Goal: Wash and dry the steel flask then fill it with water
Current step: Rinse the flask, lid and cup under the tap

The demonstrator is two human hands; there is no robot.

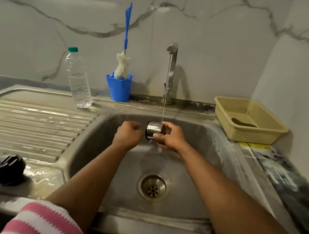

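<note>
Striped sleeves (46,221); right hand (170,137) grips steel cup (153,130).

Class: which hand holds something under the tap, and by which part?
The right hand grips a small steel cup around its side wall. The left hand is curled, holding nothing.

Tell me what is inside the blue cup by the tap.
A bottle brush stands in the blue cup, white bristle head just above the rim, blue handle leaning on the wall. The cup's opaque wall hides the brush's lower end and anything else inside.
</note>
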